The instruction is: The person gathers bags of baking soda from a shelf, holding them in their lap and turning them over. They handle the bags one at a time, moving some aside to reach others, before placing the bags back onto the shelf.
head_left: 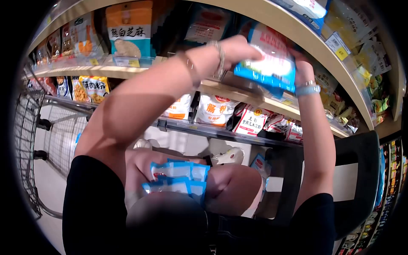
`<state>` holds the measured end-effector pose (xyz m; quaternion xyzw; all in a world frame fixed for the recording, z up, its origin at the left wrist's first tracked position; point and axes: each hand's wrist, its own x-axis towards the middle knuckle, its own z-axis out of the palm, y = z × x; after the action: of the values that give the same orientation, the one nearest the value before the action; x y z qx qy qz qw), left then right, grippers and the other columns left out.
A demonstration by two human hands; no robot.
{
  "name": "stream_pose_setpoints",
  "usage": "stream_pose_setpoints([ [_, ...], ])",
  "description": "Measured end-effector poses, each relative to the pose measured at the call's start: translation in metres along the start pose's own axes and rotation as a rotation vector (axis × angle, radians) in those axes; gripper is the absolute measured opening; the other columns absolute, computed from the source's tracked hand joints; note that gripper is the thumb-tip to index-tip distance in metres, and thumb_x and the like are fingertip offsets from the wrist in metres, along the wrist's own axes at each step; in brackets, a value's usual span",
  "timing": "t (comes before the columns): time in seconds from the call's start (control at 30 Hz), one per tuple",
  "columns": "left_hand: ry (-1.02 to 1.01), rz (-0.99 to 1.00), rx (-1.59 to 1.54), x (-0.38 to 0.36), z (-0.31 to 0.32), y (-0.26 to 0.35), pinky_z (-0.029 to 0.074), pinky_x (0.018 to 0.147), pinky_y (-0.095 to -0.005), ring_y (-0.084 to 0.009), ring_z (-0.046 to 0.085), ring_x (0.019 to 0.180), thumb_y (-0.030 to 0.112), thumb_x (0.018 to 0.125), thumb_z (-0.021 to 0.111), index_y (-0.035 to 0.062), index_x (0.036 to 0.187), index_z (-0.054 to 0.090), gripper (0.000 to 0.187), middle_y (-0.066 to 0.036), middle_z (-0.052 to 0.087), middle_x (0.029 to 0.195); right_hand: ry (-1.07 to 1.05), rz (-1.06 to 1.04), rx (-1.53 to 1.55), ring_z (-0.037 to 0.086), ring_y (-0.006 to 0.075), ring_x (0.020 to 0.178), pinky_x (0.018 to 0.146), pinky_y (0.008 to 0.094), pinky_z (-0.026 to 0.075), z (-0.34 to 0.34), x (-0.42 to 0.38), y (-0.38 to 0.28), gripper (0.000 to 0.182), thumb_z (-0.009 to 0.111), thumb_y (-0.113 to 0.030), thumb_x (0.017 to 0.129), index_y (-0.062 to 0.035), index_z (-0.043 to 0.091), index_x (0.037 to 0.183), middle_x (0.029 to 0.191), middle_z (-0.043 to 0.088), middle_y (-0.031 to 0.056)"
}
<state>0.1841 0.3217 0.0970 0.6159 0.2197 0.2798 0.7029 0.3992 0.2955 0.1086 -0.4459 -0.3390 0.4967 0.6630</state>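
Both my hands are raised to the middle shelf, around a blue and white packet point(267, 59). My left hand point(238, 52) is at its left side, fingers bent and blurred by motion. At its right side my right hand point(301, 68) grips the edge, its fingers partly hidden behind it. Similar packets point(208, 25) stand at the back of the shelf point(208, 78). Several blue-edged packets point(178, 178) lie on my lap.
An orange and teal bag point(129, 32) stands at the upper left. White bags point(216, 110) line the lower shelf. A wire cart point(29, 148) is at the left, a black frame point(361, 182) at the right. A blue packet point(260, 165) rests near the floor.
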Motion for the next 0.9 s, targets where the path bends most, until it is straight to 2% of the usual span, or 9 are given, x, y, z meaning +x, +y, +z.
stream_pose_setpoints([
  [0.13,0.230,0.178,0.520,0.059,-0.024,0.008,0.045,0.079,-0.0346,-0.0242,0.057,0.092,0.023,0.068,0.069,0.0017,0.102,0.060,0.041,-0.015,0.059,0.102,0.194,-0.296,-0.069,0.060,0.0273,0.086,0.078,0.0373,0.047,0.020,0.058,-0.011,0.022,0.049,-0.017,0.084,-0.0023,0.058,0.099,0.096,0.061,0.0149],
  [0.17,0.365,0.091,0.996,0.055,-0.018,0.020,0.040,0.087,-0.0358,-0.0252,0.051,0.104,0.031,0.072,0.062,0.0072,0.110,0.057,0.045,-0.013,0.057,0.109,0.211,-0.347,-0.089,0.060,0.0273,0.085,0.078,0.0372,0.047,0.020,0.070,-0.009,0.022,0.049,-0.017,0.084,-0.0024,0.058,0.098,0.096,0.061,0.0149],
  [0.3,0.260,0.310,1.748,0.135,-0.020,-0.023,0.043,0.085,-0.0373,-0.0230,0.045,0.114,0.030,0.076,0.051,0.0093,0.115,0.051,0.044,-0.013,0.045,0.125,0.235,-0.457,-0.242,0.060,0.0275,0.085,0.077,0.0367,0.047,0.023,0.108,0.005,0.022,0.050,-0.017,0.083,-0.0029,0.058,0.097,0.095,0.061,0.0151],
  [0.4,0.910,0.507,1.357,0.096,0.012,-0.027,0.046,0.080,-0.0380,-0.0252,0.046,0.112,0.025,0.074,0.053,0.0095,0.110,0.053,0.039,-0.015,0.046,0.122,0.257,-0.507,-0.400,0.060,0.0277,0.085,0.077,0.0363,0.047,0.022,0.121,0.019,0.022,0.050,-0.018,0.083,-0.0033,0.059,0.096,0.095,0.061,0.0152],
  [0.43,0.752,0.606,1.476,0.089,0.009,-0.026,0.048,0.075,-0.0396,-0.0305,0.050,0.107,0.020,0.073,0.055,0.0073,0.106,0.055,0.036,-0.017,0.054,0.110,0.272,-0.522,-0.461,0.060,0.0278,0.084,0.077,0.0361,0.047,0.022,0.125,0.021,0.022,0.051,-0.018,0.083,-0.0034,0.059,0.096,0.095,0.061,0.0153],
  [0.53,0.087,0.159,1.499,0.088,0.011,-0.030,0.049,0.074,-0.0401,-0.0340,0.054,0.100,0.015,0.070,0.056,0.0042,0.101,0.059,0.033,-0.018,0.058,0.103,0.305,-0.559,-0.643,0.060,0.0279,0.084,0.076,0.0358,0.047,0.019,0.132,0.026,0.022,0.051,-0.019,0.082,-0.0038,0.059,0.095,0.094,0.061,0.0154],
  [0.63,-0.104,0.029,1.777,0.116,0.005,-0.055,0.046,0.079,-0.0394,-0.0330,0.057,0.092,0.014,0.076,0.047,0.0010,0.096,0.060,0.027,-0.021,0.059,0.097,0.338,-0.581,-0.843,0.060,0.0281,0.084,0.076,0.0354,0.047,0.011,0.132,0.025,0.021,0.052,-0.019,0.081,-0.0042,0.059,0.095,0.093,0.061,0.0156],
  [0.8,-0.052,0.051,1.717,0.128,-0.003,-0.060,0.045,0.080,-0.0388,-0.0317,0.058,0.091,0.016,0.077,0.047,0.0006,0.096,0.060,0.028,-0.021,0.059,0.096,0.452,-0.779,-1.362,0.060,0.0284,0.083,0.075,0.0348,0.047,-0.006,0.084,0.034,0.021,0.053,-0.020,0.080,-0.0048,0.060,0.093,0.093,0.061,0.0158],
  [0.9,-0.058,0.077,1.784,0.127,-0.011,-0.063,0.045,0.078,-0.0382,-0.0305,0.059,0.089,0.015,0.077,0.047,0.0049,0.091,0.063,0.023,-0.018,0.061,0.095,0.161,-0.646,-1.328,0.059,0.0304,0.073,0.068,0.0346,0.048,0.008,-0.008,0.047,0.023,0.054,-0.025,0.077,-0.0073,0.061,0.090,0.081,0.062,0.0136],
])
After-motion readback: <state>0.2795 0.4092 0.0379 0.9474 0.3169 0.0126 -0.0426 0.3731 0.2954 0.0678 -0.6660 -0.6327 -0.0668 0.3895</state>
